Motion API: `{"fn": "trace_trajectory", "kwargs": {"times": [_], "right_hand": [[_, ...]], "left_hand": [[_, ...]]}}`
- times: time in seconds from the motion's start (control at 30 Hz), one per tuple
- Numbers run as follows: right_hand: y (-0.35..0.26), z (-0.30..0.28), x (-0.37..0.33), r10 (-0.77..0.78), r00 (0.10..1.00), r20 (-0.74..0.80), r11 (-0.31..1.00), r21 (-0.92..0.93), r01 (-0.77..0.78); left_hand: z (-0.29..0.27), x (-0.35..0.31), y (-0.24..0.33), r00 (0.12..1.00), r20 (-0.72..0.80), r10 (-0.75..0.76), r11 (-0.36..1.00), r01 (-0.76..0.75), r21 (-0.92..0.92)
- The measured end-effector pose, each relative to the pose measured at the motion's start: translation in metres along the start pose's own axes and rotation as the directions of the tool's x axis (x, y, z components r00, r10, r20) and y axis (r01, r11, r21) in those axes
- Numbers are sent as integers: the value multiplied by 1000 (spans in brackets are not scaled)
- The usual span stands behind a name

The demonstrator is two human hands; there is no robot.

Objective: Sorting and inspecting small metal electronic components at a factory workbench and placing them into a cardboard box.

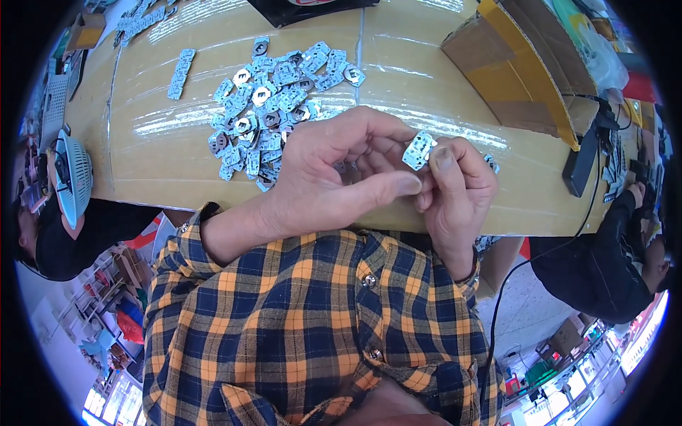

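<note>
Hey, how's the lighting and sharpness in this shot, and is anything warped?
Head view: white glare streaks the glossy tabletop; head view: fisheye distortion curves the surroundings toward a black rim; head view: the small circuit board at the fingers of the right hand looks fairly sharp, though its finest details are too small to make out.

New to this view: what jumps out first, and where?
Probably the bold yellow-and-navy plaid shirt, filling the lower middle. Next, the heap of small circuit boards on the brown tabletop, left of centre, beyond the left hand. Then the single small board at the fingertips of the right hand, right of centre.
</note>
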State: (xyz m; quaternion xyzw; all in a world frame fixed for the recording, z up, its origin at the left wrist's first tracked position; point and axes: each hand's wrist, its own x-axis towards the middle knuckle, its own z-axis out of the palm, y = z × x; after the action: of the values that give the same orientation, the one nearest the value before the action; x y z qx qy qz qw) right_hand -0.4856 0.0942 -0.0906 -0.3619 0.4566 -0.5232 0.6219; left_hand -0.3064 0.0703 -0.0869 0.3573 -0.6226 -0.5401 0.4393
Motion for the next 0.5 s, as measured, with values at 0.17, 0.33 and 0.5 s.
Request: {"fn": "trace_trajectory", "kwargs": {"times": [0.17,0.33,0.5], "right_hand": [[1,3,-3,-106,993,-59,990,-102,100],[-2,0,3,-677,643,358,232,-725,648],[-3,-3,-2,-625,495,603,-141,-711,689]], "left_hand": [[2,0,3,990,10,-141,982,141,-123],[0,3,13,974,25,-226,938,224,-264],[-6,1,10,943,84,-322,800,318,-508]]}}
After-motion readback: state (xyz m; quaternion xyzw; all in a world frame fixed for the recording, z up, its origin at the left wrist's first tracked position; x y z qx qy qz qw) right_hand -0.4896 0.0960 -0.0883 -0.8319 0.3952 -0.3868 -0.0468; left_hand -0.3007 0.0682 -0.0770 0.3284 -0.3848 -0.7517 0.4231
